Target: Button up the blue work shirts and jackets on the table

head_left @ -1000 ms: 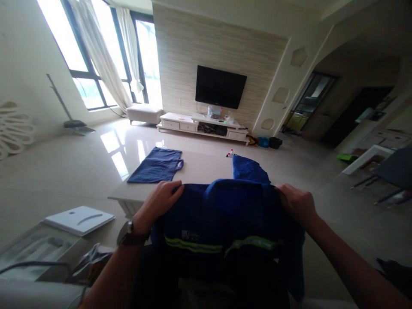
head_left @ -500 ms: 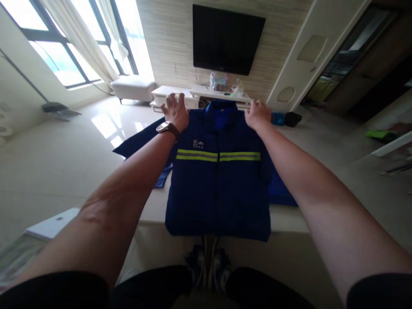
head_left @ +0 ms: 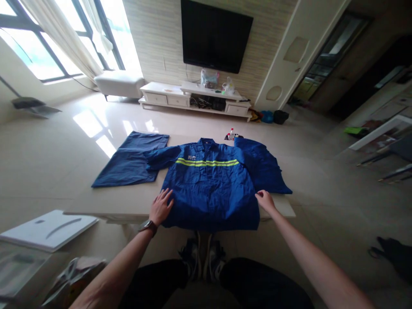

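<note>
A blue work jacket [head_left: 209, 184] with a yellow reflective stripe lies spread flat, front up, on a pale low table [head_left: 128, 201]. My left hand [head_left: 161, 206], with a watch on the wrist, rests flat with spread fingers on the jacket's lower left edge. At the jacket's lower right edge my right hand [head_left: 265, 201] touches the cloth with fingers loosely curled; it grips nothing that I can see. Folded dark blue trousers [head_left: 128, 159] lie on the table's left part, partly under the jacket's left sleeve.
A small bottle [head_left: 231, 134] stands at the table's far edge. Behind are a white TV cabinet [head_left: 193, 101] and a wall television [head_left: 215, 36]. A white flat box [head_left: 48, 223] lies at lower left. My shoes [head_left: 202, 257] show under the table's near edge.
The jacket went from held up before me to laid flat on the table. My hands slid from its collar end down to its bottom corners, and the sleeves now lie spread out.
</note>
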A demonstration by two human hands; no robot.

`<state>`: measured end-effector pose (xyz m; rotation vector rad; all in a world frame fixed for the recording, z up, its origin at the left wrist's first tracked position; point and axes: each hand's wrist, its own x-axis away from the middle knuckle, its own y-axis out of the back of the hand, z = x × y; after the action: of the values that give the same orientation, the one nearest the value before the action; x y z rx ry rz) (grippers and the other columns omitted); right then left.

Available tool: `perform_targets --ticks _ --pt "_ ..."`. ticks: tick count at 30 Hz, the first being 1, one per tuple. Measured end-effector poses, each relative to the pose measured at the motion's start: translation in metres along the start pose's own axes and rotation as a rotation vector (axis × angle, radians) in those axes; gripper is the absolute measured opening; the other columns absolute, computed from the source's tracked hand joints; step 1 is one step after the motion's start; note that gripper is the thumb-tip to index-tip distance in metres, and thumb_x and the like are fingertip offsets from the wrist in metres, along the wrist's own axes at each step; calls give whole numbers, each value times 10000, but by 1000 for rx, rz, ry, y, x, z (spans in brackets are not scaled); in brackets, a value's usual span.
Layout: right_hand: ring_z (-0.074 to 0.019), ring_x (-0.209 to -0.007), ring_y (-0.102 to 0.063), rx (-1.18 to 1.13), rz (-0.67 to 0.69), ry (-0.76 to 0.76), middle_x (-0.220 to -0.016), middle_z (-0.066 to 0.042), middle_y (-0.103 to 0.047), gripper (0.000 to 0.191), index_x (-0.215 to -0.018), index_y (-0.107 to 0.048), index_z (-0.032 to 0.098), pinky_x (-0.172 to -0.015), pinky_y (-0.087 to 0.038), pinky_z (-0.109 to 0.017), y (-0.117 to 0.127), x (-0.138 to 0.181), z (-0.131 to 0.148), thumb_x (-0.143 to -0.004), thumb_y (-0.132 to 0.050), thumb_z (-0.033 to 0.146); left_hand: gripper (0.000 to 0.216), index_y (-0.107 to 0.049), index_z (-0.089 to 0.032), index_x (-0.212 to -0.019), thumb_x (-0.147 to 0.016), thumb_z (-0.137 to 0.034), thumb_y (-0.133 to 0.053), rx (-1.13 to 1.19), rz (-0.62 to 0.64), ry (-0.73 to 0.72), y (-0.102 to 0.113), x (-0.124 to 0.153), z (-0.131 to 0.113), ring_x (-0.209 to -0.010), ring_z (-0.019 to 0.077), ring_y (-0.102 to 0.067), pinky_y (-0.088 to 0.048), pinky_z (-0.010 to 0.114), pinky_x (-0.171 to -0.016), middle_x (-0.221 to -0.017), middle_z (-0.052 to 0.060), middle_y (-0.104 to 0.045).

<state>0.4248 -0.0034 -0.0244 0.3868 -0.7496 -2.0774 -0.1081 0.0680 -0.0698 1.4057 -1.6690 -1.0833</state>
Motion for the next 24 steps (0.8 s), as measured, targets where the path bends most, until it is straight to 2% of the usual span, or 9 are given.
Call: perform_targets --ticks 2,4,7,10,13,15,18,21,24 --pt "-237 -801 -609 -75 -23 -106 -745 -34 -609 166 -694 -573 230 -720 -523 -343 1 -19 8 -690 -715 316 568 -485 -235 -1529 -1003 -403 -357 -25 -55 81 5 -6 22 -1561 287 -316 -272 454 -1259 -1655 106 -406" --pt "-196 -747 -607 -169 -37 -224 -743 -24 -605 200 -738 -576 211 -653 -517 -283 -6 -42 19 -731 -728 341 590 -481 -153 -1521 -1003 -387 -323 -51 -125 240 7 -15 38 -1545 315 -335 -296 485 -1240 -1644 168 -405" --pt "-148 -688 -614 -331 -37 -409 -770 -24 -607 257 -851 -571 197 -590 -524 -224 -22 -86 37 -830 -708 413 621 -480 -52 -1501 -994 -368 -310 -86 -241 465 2 -25 47 -1519 334 -361 -302 500 -1229 -1619 224 -417" --pt "-146 -660 -623 -466 -11 -571 -801 -36 -606 284 -946 -564 198 -540 -545 -225 -36 -131 56 -910 -651 466 642 -470 -77 -1515 -987 -413 -329 -101 -293 543 -7 -30 44 -1508 325 -363 -297 519 -1225 -1624 200 -419" --pt "-145 -608 -589 -528 -9 -671 -772 -17 -578 226 -950 -565 208 -467 -521 -222 -48 -164 70 -946 -615 428 636 -472 -135 -1523 -987 -450 -332 -108 -298 559 -11 -31 43 -1499 317 -372 -324 537 -1197 -1625 170 -430" --pt "-137 -556 -536 -535 -32 -700 -720 6 -545 175 -909 -564 215 -427 -490 -216 -56 -175 74 -920 -655 364 628 -477 -154 -1520 -989 -455 -328 -120 -303 561 -13 -30 45 -1502 313 -366 -328 537 -1188 -1624 159 -435" --pt "-131 -521 -493 -533 -98 -678 -657 31 -513 201 -838 -556 220 -422 -481 -223 -62 -180 75 -831 -747 283 625 -478 -162 -1520 -987 -456 -332 -129 -303 561 -13 -30 49 -1501 314 -365 -321 538 -1186 -1623 154 -439" --pt "-138 -547 -530 -520 -199 -596 -638 43 -534 189 -824 -565 221 -472 -511 -240 -55 -184 76 -775 -748 219 629 -476 -161 -1521 -987 -459 -327 -130 -295 567 -13 -30 49 -1486 322 -379 -333 545 -1175 -1626 151 -434" --pt "-142 -638 -587 -486 -354 -456 -699 53 -598 191 -893 -594 221 -562 -546 -248 -46 -195 85 -734 -692 177 623 -477 -170 -1519 -975 -448 -351 -130 -297 568 -12 -30 48 -1478 326 -387 -337 544 -1171 -1625 146 -436"
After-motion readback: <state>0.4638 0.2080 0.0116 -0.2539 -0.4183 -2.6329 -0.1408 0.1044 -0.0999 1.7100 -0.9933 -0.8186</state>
